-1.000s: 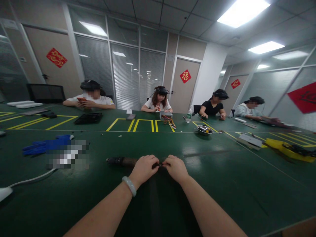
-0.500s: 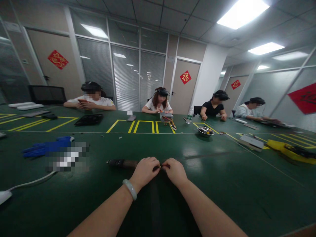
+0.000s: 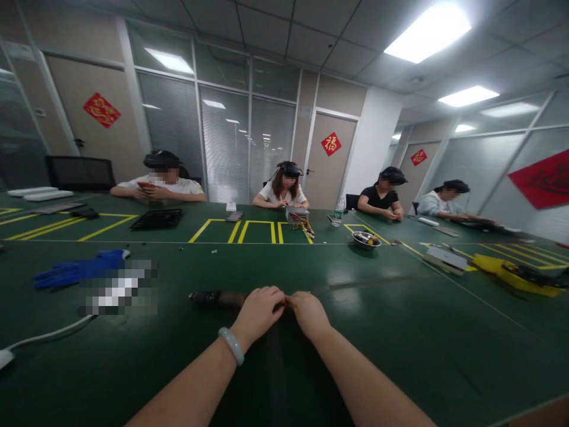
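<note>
Fingers of left hand and right hand are curled shut, tip to tip; the dark rod, parallel to the near edge of the worktop, is gripped at its right end by the left.

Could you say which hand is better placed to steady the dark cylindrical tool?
Left, probably: the left hand lies over the dark cylindrical tool; the right hand only meets its end.

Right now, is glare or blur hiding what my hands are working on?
Head view: the ceiling light is blown out and throws a pale sheen on the table past the right hand; the left hand and dark tool are sharp but dim; whatever the fingers pinch is too small to tell; edges bend from the wide lens.
</note>
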Tool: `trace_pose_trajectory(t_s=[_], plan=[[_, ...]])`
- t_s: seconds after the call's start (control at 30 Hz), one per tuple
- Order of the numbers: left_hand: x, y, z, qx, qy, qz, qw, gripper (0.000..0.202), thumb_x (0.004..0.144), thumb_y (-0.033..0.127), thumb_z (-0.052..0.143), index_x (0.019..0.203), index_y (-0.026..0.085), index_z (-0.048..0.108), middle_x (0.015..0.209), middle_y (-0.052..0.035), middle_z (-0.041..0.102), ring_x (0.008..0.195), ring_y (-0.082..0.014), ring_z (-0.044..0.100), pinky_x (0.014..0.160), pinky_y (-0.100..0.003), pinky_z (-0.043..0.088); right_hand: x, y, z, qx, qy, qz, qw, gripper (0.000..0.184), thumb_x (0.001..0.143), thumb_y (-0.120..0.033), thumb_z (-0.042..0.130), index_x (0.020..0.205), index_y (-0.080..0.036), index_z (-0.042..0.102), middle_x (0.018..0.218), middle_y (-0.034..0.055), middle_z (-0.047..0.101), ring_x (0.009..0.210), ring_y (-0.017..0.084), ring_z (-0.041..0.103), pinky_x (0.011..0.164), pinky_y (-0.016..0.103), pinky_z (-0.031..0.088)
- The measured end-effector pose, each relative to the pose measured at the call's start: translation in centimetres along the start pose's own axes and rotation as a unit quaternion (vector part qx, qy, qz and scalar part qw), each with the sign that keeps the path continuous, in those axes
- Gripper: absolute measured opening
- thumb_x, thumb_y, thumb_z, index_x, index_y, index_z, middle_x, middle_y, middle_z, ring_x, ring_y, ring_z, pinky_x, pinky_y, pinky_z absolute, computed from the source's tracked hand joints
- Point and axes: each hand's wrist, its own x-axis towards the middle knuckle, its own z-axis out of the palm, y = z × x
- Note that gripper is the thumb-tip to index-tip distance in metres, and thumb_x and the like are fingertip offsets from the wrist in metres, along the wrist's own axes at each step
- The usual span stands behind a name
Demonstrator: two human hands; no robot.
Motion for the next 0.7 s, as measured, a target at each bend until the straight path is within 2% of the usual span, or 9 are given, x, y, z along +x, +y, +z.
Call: trace_pose_trajectory(t_s=[0.1, 0.17, 0.23, 0.37, 0.43, 0.53, 0.6, 0.7], plan=[[-0.1, 0.1, -0.4, -0.005, 0.025, 0.019, 0.999, 0.012, 0.087, 0.025, 0.057, 0.098, 0.025, 0.061, 0.107, -0.0006, 0.064, 0.104, -0.0198, 0.058, 0.1, -0.041, 0.038, -0.1, -0.2, -0.1, -0.028, -0.007, 0.006, 1.0, 0.028, 0.094, -0.022, 0.043, 0.104, -0.025, 0.07, 0.093, 0.0037, 0.068, 0.091, 0.016, 0.061, 0.085, 0.024, 0.041], [-0.3, 0.1, -0.9, -0.008, 0.062, 0.04, 0.997, 0.02, 0.088, 0.029, 0.056, 0.107, 0.026, 0.06, 0.117, -0.0011, 0.063, 0.114, -0.0206, 0.054, 0.112, -0.046, 0.026, -0.1, -0.3, 0.0, -0.036, 0.009, 0.001, 0.999, 0.029, 0.093, -0.02, 0.043, 0.105, -0.025, 0.07, 0.095, 0.0038, 0.068, 0.091, 0.015, 0.06, 0.085, 0.024, 0.04], [-0.6, -0.3, -1.4, -0.012, 0.1, 0.05, 0.994, 0.027, 0.091, 0.031, 0.051, 0.116, 0.026, 0.058, 0.122, -0.0019, 0.062, 0.121, -0.0206, 0.051, 0.116, -0.047, 0.018, -0.2, -0.1, 0.0, -0.04, 0.023, -0.004, 0.999, 0.03, 0.094, -0.022, 0.043, 0.108, -0.026, 0.069, 0.097, 0.0034, 0.068, 0.093, 0.015, 0.06, 0.088, 0.024, 0.04], [-1.3, -1.5, -2.0, -0.023, 0.154, 0.019, 0.988, 0.028, 0.094, 0.03, 0.045, 0.118, 0.026, 0.059, 0.119, -0.0021, 0.064, 0.118, -0.0202, 0.053, 0.114, -0.047, 0.026, -0.3, 1.9, -1.1, -0.062, 0.011, 0.035, 0.997, 0.028, 0.094, -0.028, 0.045, 0.11, -0.028, 0.069, 0.103, 0.0024, 0.068, 0.098, 0.016, 0.06, 0.091, 0.025, 0.039], [-1.5, -2.0, -2.0, -0.029, 0.164, 0.008, 0.986, 0.029, 0.094, 0.031, 0.046, 0.119, 0.027, 0.059, 0.12, -0.0019, 0.063, 0.117, -0.0203, 0.054, 0.111, -0.047, 0.031, -1.1, 4.1, -2.5, -0.079, 0.005, 0.078, 0.994, 0.029, 0.093, -0.028, 0.046, 0.111, -0.029, 0.069, 0.105, 0.0025, 0.068, 0.1, 0.016, 0.06, 0.091, 0.025, 0.039], [-1.6, -2.3, -1.8, -0.042, 0.162, 0.015, 0.986, 0.028, 0.093, 0.03, 0.047, 0.118, 0.028, 0.06, 0.117, -0.0009, 0.064, 0.113, -0.0194, 0.056, 0.109, -0.045, 0.036, -3.7, 8.7, -5.5, -0.103, 0.016, 0.131, 0.986, 0.032, 0.092, -0.025, 0.043, 0.111, -0.025, 0.069, 0.107, 0.0055, 0.068, 0.102, 0.019, 0.059, 0.092, 0.027, 0.039], [-1.6, -2.3, -1.7, -0.055, 0.154, 0.019, 0.986, 0.028, 0.093, 0.029, 0.045, 0.116, 0.028, 0.061, 0.115, -0.0004, 0.065, 0.11, -0.0187, 0.058, 0.104, -0.042, 0.041, -6.3, 12.5, -7.7, -0.125, 0.031, 0.177, 0.976, 0.034, 0.091, -0.022, 0.041, 0.111, -0.023, 0.069, 0.107, 0.0076, 0.068, 0.103, 0.02, 0.059, 0.094, 0.028, 0.038], [-1.5, -2.0, -1.7, -0.078, 0.126, 0.013, 0.989, 0.028, 0.094, 0.029, 0.042, 0.115, 0.028, 0.061, 0.112, 0.0007, 0.065, 0.103, -0.0168, 0.061, 0.094, -0.035, 0.047, -11.1, 18.4, -10.9, -0.173, 0.046, 0.268, 0.947, 0.036, 0.091, -0.022, 0.039, 0.11, -0.023, 0.069, 0.107, 0.008, 0.068, 0.102, 0.02, 0.06, 0.092, 0.029, 0.039]])
